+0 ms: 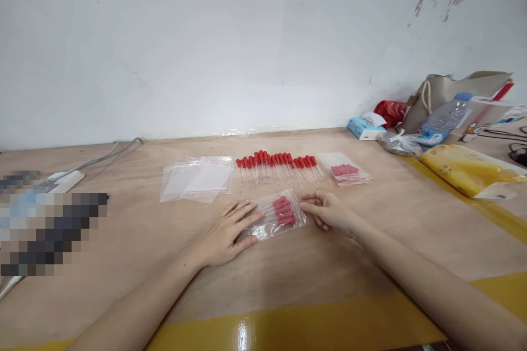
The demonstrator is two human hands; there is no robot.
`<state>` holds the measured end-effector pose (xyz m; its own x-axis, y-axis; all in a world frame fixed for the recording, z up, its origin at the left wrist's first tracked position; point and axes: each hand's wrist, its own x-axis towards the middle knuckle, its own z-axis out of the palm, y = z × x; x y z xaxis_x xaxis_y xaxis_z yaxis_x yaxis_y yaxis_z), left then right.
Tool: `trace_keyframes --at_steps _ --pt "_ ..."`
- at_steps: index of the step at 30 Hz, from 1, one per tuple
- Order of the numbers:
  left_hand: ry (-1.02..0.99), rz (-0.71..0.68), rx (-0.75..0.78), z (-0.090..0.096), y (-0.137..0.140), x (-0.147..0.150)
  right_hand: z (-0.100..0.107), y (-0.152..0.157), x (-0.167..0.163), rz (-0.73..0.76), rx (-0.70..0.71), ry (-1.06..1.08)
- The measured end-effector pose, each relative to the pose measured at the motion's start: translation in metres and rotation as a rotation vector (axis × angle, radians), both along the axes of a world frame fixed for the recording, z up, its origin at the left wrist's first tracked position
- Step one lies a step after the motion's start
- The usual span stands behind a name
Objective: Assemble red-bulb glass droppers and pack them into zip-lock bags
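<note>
In the head view, a clear zip bag [267, 226] lies flat on the table with several red-bulbed droppers [284, 210] inside, their bulbs toward the zip end at the right. My left hand [230, 233] lies flat with fingers spread, its fingertips resting on the bag's left end. At the zip edge my right hand [325, 211] has thumb and forefinger on the bag, with the other fingers curled under. Beyond the hands lies a row of loose droppers [275, 160] with red bulbs and thin clear stems.
Flat zip bags [197, 178] lie overlapped to the left of the row. Filled bags [345, 169] are stacked to its right. Farther right are a tissue box [365, 129], a plastic bottle [444, 118] and a yellow packet [469, 170]. A cable [99, 159] runs at the left.
</note>
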<state>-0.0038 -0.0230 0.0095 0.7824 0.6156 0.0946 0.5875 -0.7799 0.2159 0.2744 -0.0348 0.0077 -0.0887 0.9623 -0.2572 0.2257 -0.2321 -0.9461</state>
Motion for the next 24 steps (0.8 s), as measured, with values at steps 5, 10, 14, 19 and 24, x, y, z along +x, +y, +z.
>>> trace_keyframes --at_steps 5,10,14,19,24 --pt "0.045 -0.051 0.015 0.001 0.001 0.000 0.002 0.026 -0.004 0.156 -0.003 -0.166" --pt "-0.008 -0.043 -0.006 0.004 0.000 0.001 0.004 0.028 -0.008 0.270 0.000 -0.076" --pt "-0.163 0.183 0.061 0.000 0.013 -0.013 0.013 0.019 0.004 0.223 0.028 0.243" --pt "-0.198 0.540 0.330 -0.010 0.044 -0.048 0.029 0.026 0.042 -0.209 0.163 0.523" --pt "-0.062 0.674 0.268 -0.016 0.058 -0.061 0.022 0.049 0.074 -0.679 0.466 0.579"
